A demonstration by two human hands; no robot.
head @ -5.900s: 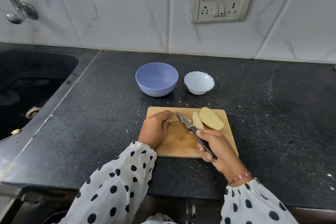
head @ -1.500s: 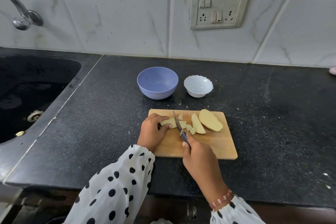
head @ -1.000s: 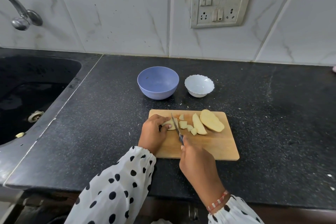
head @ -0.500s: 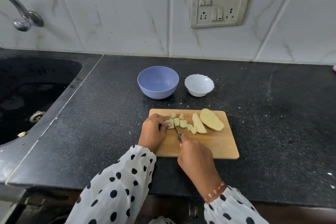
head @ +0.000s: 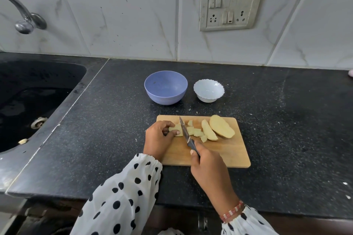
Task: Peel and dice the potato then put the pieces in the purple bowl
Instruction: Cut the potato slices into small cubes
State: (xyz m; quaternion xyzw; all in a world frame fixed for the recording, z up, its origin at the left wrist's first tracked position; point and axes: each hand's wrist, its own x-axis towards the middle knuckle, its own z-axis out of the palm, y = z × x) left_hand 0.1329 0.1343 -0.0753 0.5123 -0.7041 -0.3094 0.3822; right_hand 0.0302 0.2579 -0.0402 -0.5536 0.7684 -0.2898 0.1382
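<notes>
Peeled pale potato (head: 221,129) lies in slabs and dice on the board (head: 225,154); left hand (head: 157,140) pinches a strip, right hand (head: 207,166) grips the knife (head: 184,131), bowl (head: 165,87) at 12 o'clock.

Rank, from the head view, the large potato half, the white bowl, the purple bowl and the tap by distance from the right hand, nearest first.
From the right hand, which holds the knife:
1. Large potato half, on the board's far right.
2. White bowl and purple bowl, behind the board; too close to call.
3. Tap, far left over the sink.
</notes>
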